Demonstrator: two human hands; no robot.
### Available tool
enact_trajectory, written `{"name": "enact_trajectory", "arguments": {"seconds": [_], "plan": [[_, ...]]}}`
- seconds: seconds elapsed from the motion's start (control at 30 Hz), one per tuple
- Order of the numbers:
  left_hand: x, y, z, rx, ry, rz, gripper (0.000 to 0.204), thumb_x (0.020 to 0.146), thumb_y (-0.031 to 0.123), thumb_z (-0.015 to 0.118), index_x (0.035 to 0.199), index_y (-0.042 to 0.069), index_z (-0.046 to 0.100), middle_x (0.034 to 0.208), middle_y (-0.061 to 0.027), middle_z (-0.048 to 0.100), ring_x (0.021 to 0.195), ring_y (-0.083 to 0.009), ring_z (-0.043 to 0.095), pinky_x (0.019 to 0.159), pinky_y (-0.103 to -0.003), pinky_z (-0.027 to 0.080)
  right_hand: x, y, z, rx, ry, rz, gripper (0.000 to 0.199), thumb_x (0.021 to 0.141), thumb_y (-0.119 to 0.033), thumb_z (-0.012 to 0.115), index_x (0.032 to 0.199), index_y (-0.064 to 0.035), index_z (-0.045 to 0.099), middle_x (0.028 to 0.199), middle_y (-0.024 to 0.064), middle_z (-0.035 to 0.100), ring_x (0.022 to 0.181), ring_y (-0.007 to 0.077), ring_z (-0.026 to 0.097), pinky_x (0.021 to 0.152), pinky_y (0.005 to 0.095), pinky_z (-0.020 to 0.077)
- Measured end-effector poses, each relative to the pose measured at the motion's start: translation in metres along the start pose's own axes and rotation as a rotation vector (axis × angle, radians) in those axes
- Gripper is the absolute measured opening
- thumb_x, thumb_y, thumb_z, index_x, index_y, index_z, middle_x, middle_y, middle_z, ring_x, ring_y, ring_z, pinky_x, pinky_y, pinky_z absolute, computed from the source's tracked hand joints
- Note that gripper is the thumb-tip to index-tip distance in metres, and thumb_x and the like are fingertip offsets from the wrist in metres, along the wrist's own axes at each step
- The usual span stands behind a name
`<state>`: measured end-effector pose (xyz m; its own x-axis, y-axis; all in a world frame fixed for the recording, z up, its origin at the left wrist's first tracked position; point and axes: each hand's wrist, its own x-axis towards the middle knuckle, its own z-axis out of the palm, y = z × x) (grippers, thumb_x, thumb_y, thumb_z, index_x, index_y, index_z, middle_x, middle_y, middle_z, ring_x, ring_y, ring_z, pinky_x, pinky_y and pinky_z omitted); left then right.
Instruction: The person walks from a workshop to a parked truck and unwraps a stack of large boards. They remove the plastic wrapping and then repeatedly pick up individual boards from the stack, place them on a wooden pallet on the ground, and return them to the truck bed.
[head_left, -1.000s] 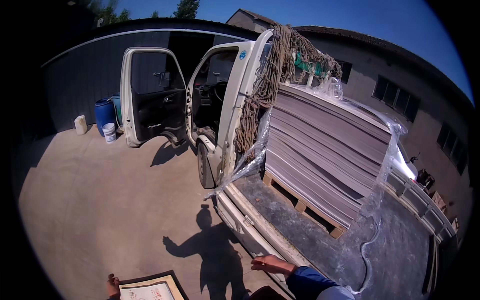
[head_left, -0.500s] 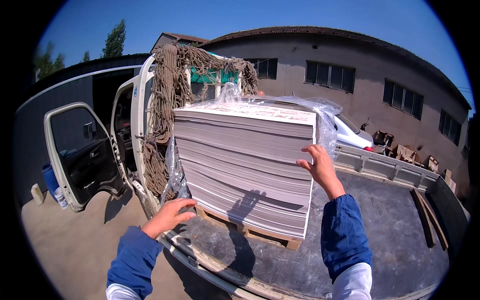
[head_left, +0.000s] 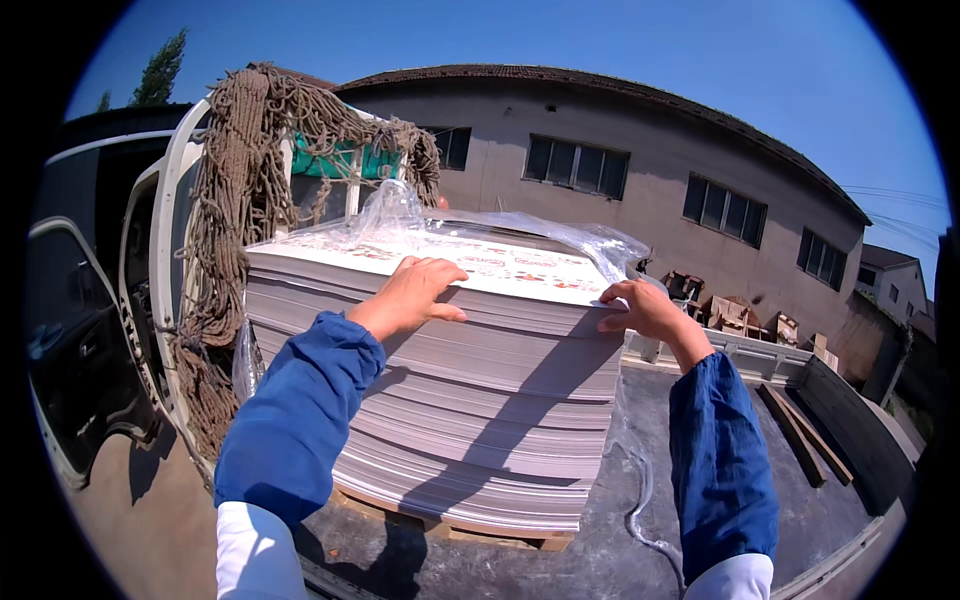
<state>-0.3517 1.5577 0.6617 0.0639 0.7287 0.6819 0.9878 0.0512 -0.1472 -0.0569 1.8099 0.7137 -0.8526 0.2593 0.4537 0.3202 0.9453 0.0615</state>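
A tall stack of grey-edged paperboard sheets [head_left: 480,400] stands in front of me, with a white printed top sheet [head_left: 510,265]. My left hand [head_left: 415,297] is at the stack's front upper edge, fingers above the edge and thumb below, spread apart. At the right front corner, my right hand [head_left: 648,312] has its fingers and thumb apart on either side of the top sheet's edge; whether it touches is hard to tell. Clear plastic film [head_left: 575,232] lies loosely over the back and right of the top.
The stack rests on a wooden pallet [head_left: 545,541] on the truck bed [head_left: 735,450]. Bundled rope nets [head_left: 235,170] hang on the rack at left, beside an open truck door [head_left: 85,345]. Wooden bars [head_left: 800,435] lie at right. A loose film strip [head_left: 640,505] trails across the bed.
Both hands have moved up to the stack's top edge, the left one also inward from beside the base. The view has turned right and drawn closer to the stack.
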Motion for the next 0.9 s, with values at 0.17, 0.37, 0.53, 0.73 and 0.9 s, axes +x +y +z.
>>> {"name": "enact_trajectory", "arguments": {"seconds": [0.17, 0.37, 0.53, 0.73, 0.9], "plan": [[0.045, -0.040, 0.020, -0.100, -0.253, -0.023, 0.063, 0.073, 0.049, 0.079, 0.116, 0.008, 0.061, 0.110, -0.0104, 0.064, 0.108, -0.0295, 0.057, 0.088, -0.039, 0.047, 0.024, -0.013, -0.004, -0.020, -0.095, 0.056, 0.044, 0.074, -0.029, 0.084, 0.106, -0.0015, 0.068, 0.105, 0.0160, 0.069, 0.097, 0.0308, 0.065, 0.088, 0.0369, 0.0506], [0.058, -0.050, 0.024, -0.221, -0.276, 0.032, 0.062, 0.072, 0.049, 0.080, 0.114, 0.007, 0.062, 0.108, -0.0096, 0.062, 0.106, -0.0298, 0.056, 0.088, -0.039, 0.046, 0.031, 0.006, -0.007, 0.045, -0.136, 0.016, 0.045, 0.072, -0.029, 0.084, 0.104, -0.0019, 0.068, 0.103, 0.0152, 0.069, 0.097, 0.0294, 0.065, 0.085, 0.0375, 0.0511], [0.061, -0.054, 0.022, -0.245, -0.283, 0.050, 0.063, 0.071, 0.051, 0.080, 0.112, 0.007, 0.062, 0.108, -0.0134, 0.065, 0.104, -0.0323, 0.060, 0.084, -0.039, 0.049, 0.030, -0.001, -0.011, -0.004, -0.082, 0.032, 0.046, 0.072, -0.028, 0.084, 0.106, -0.0023, 0.067, 0.103, 0.0154, 0.069, 0.097, 0.0302, 0.065, 0.087, 0.0373, 0.0512], [0.058, -0.058, 0.023, -0.277, -0.277, 0.008, 0.069, 0.069, 0.050, 0.082, 0.118, 0.005, 0.061, 0.109, -0.0122, 0.062, 0.105, -0.0293, 0.058, 0.089, -0.037, 0.047, 0.025, -0.002, -0.004, -0.127, 0.011, -0.058, 0.055, 0.067, -0.035, 0.086, 0.106, -0.0026, 0.065, 0.101, 0.0152, 0.067, 0.098, 0.0312, 0.064, 0.085, 0.0392, 0.0506], [0.055, -0.059, 0.043, -0.360, -0.164, 0.034, 0.068, 0.067, 0.051, 0.082, 0.114, 0.006, 0.063, 0.106, -0.0091, 0.061, 0.106, -0.0271, 0.055, 0.090, -0.035, 0.045, -0.007, 0.035, 0.022, 0.157, 0.286, 0.160, 0.079, 0.057, -0.053, 0.088, 0.110, -0.0035, 0.056, 0.109, 0.0152, 0.063, 0.105, 0.0303, 0.061, 0.095, 0.0422, 0.0461]]}}
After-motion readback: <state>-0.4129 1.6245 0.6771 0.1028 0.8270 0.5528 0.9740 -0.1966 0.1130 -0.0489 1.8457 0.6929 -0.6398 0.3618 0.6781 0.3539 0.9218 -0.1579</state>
